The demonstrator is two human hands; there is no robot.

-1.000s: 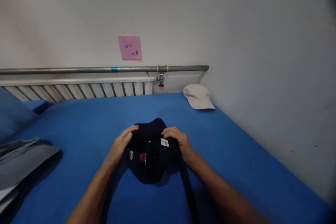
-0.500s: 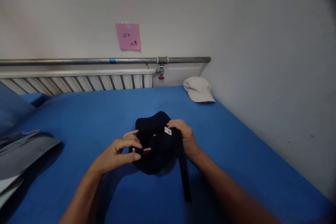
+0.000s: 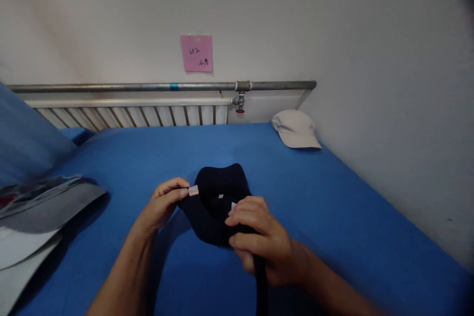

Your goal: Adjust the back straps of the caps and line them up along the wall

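Observation:
A dark navy cap [image 3: 209, 219] is held over the blue surface, its inside facing me and its brim on the far side. My left hand [image 3: 165, 202] pinches the cap's left edge beside a small shiny buckle [image 3: 193, 190]. On the right, my right hand [image 3: 264, 237] grips the cap's near right edge between thumb and fingers. From beneath that hand a long dark strap [image 3: 261, 284] hangs toward me. A white label inside the cap is partly hidden by the right fingers.
Several stacked grey and white caps [image 3: 62, 207] lie at the left. A beige cap [image 3: 297, 130] rests in the far right corner of the blue-covered bed [image 3: 155, 150]. Behind run a metal pipe [image 3: 126, 87] and a radiator [image 3: 148, 116], with a pink note [image 3: 197, 54] on the wall.
My right hand has moved nearer and lower along the cap's edge. My left hand has shifted up and turned, bringing the shiny buckle into sight. The view has swung slightly left.

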